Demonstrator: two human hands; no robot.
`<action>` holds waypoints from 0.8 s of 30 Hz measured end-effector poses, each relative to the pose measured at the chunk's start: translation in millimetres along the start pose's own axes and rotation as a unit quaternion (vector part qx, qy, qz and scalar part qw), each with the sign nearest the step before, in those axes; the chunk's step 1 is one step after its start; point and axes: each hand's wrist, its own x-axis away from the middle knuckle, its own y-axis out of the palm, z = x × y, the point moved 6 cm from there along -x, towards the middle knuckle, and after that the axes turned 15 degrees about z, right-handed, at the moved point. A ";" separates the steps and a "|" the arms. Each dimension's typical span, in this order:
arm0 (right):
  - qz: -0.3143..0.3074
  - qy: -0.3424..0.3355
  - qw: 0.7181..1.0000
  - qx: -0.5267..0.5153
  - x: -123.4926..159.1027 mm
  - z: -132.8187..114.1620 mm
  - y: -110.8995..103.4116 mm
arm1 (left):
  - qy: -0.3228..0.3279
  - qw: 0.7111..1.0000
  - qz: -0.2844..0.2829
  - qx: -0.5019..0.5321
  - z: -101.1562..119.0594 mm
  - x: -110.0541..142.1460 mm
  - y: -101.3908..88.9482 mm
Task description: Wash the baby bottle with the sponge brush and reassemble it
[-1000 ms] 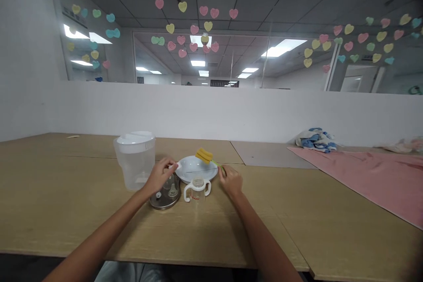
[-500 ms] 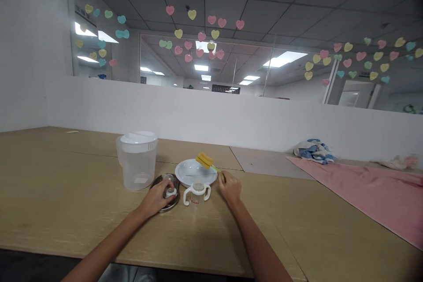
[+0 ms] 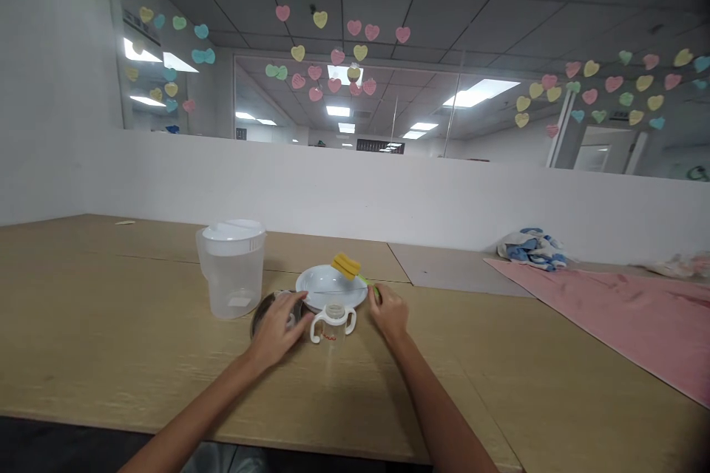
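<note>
My right hand [image 3: 389,312] is closed round the green handle of a sponge brush [image 3: 347,266]. Its yellow sponge head is up over a white bowl [image 3: 310,301]. My left hand [image 3: 280,329] has its fingers spread above a dark metal tray [image 3: 258,316], with the thumb close to a baby bottle [image 3: 334,325]. This clear bottle stands upright in front of the bowl, with a white two-handled ring and no cap on its mouth. Parts inside the tray are mostly hidden under my left hand.
A clear plastic pitcher [image 3: 236,273] with a white lid stands left of the tray. Over the table's right side lies a pink cloth [image 3: 621,318], with a crumpled blue-and-white cloth [image 3: 532,248] behind it. A white wall [image 3: 355,192] closes off the back.
My left hand has let go of the white part in the tray, opened its fingers and shifted right towards the bottle. My right hand still holds the brush in nearly the same place.
</note>
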 end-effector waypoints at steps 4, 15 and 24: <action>0.019 0.002 1.000 -0.020 -2.7 0.1 -4.5 | 0.006 0.998 -0.055 -0.013 31.1 8.7 34.0; 0.068 -0.117 0.984 -0.112 -16.0 -9.2 -28.8 | -0.015 0.998 0.023 0.055 39.0 -37.6 11.1; 0.028 -0.225 0.972 -0.054 -8.1 -37.0 -26.1 | 0.187 0.974 -0.023 -0.124 27.8 -56.5 11.2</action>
